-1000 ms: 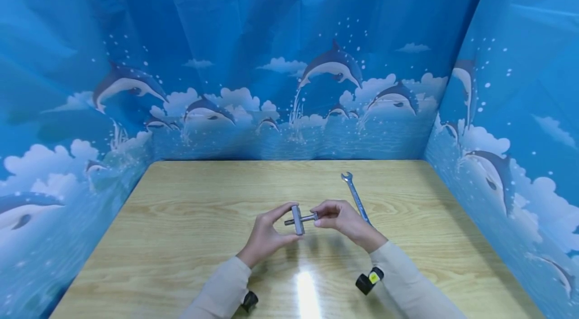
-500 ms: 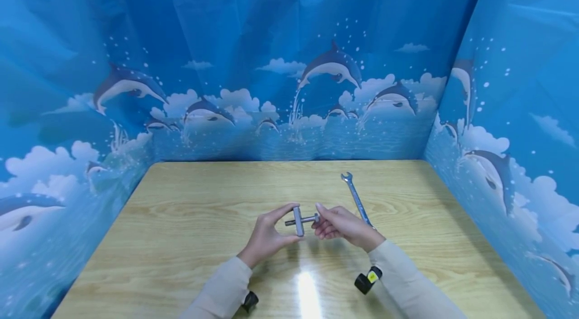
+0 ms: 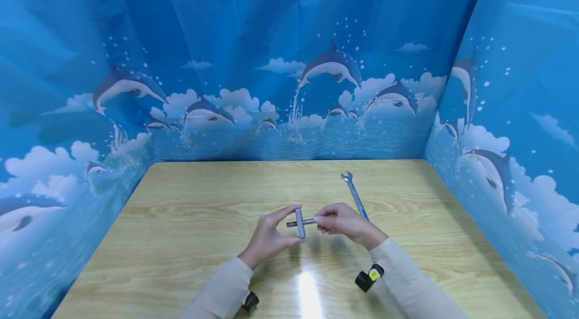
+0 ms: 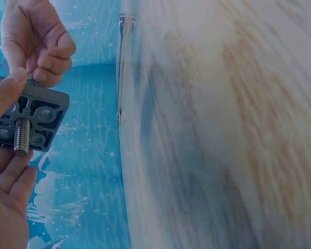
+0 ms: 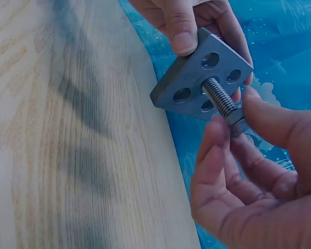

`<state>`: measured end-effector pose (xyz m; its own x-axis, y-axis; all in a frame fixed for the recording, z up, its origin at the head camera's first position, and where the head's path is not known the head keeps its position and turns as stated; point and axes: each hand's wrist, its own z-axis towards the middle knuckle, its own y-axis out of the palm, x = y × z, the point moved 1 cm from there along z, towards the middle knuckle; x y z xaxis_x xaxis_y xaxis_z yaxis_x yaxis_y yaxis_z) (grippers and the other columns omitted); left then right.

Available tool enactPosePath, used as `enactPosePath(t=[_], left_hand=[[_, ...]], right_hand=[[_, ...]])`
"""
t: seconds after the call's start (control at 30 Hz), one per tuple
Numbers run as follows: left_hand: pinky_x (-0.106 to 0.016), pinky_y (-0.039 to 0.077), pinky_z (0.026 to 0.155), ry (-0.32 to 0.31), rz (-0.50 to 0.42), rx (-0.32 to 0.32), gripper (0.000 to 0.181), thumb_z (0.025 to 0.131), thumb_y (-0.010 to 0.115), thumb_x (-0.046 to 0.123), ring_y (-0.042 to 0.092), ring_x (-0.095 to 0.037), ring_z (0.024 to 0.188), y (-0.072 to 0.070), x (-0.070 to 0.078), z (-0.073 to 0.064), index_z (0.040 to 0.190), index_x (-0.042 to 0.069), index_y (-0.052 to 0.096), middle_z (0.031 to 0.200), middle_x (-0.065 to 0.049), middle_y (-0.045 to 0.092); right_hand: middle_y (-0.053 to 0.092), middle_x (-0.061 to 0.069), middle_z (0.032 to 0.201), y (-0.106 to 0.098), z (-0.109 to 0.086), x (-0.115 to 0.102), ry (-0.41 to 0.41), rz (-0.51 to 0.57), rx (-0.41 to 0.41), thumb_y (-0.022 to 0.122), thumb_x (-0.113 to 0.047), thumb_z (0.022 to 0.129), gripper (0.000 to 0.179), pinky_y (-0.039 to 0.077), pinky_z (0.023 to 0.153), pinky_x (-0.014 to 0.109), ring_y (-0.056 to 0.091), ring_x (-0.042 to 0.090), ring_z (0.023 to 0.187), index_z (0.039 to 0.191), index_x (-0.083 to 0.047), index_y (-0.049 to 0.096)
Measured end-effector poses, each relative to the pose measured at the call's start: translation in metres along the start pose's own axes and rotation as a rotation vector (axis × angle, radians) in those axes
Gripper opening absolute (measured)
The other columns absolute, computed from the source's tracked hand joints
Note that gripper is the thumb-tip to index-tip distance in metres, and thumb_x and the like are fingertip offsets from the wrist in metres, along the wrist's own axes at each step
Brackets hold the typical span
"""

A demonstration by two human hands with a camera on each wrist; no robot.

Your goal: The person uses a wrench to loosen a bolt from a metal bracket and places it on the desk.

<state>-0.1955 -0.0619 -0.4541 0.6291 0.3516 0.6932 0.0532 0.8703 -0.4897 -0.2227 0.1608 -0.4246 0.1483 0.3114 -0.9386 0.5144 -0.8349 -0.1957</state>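
Observation:
A square grey metal plate [image 5: 192, 78] with several round holes is held above the table. My left hand [image 3: 267, 238] grips it by opposite edges, thumb on one side and fingers on the other. Through the plate's centre runs a threaded bolt [image 5: 220, 98]; its far end [image 4: 22, 137] sticks out on the ribbed face in the left wrist view. My right hand [image 3: 344, 223] pinches the hex head [image 5: 236, 122] between thumb and fingers, the head partly covered by them. A combination wrench [image 3: 355, 196] lies on the table just beyond the right hand.
The wood-grain table [image 3: 203, 193] spreads under both hands. Blue curtains [image 3: 271, 58] printed with dolphins stand at its back and sides. A small black camera [image 3: 370, 278] is strapped to the right wrist, another [image 3: 250, 301] to the left.
Half a second ago my right fingers were loosened at the bolt head, the thumb raised; now they pinch it again. The left hand and plate have barely shifted.

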Motion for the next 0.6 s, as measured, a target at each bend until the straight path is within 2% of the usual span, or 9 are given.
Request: enactPosePath(t=[0.1,0.2,0.43,0.6], left_hand=[[-0.035,0.046,0.104,-0.016,-0.004,0.001,0.074,0.063,0.089,0.011,0.057,-0.02,0.121,-0.0001,0.0003,-0.0003,0.131,0.015,0.058,0.129,-0.011,0.061],[-0.035,0.046,0.104,-0.04,-0.008,0.01,0.074,0.063,0.089,0.01,0.057,-0.02,0.121,-0.0006,0.0013,-0.0005,0.13,0.016,0.058,0.129,-0.011,0.061],[-0.035,0.046,0.104,-0.062,-0.022,0.017,0.073,0.064,0.088,0.012,0.056,-0.02,0.122,-0.0026,0.0028,-0.0003,0.131,0.017,0.058,0.129,-0.011,0.061],[-0.035,0.046,0.104,-0.074,-0.026,0.017,0.073,0.064,0.088,0.012,0.056,-0.02,0.122,-0.0032,0.0036,0.0,0.131,0.017,0.058,0.129,-0.012,0.061]], right_hand=[[0.066,0.008,0.097,0.0001,0.0001,-0.0004,-0.039,-0.034,0.032,0.069,-0.019,0.089,0.03,0.056,0.084,0.043,0.061,0.018,0.085,0.111,0.001,0.065],[0.065,0.006,0.1,0.002,-0.0003,-0.0012,-0.066,-0.081,0.077,0.072,-0.015,0.086,0.031,0.055,0.086,0.043,0.061,0.019,0.089,0.113,-0.001,0.065],[0.066,0.005,0.096,0.006,-0.0014,-0.0046,-0.077,-0.14,0.158,0.075,-0.014,0.083,0.031,0.057,0.08,0.043,0.06,0.018,0.085,0.111,-0.004,0.068],[0.066,0.006,0.098,0.0072,-0.0018,-0.0059,-0.101,-0.147,0.164,0.074,-0.01,0.083,0.027,0.057,0.076,0.033,0.06,0.018,0.085,0.109,-0.005,0.069]])
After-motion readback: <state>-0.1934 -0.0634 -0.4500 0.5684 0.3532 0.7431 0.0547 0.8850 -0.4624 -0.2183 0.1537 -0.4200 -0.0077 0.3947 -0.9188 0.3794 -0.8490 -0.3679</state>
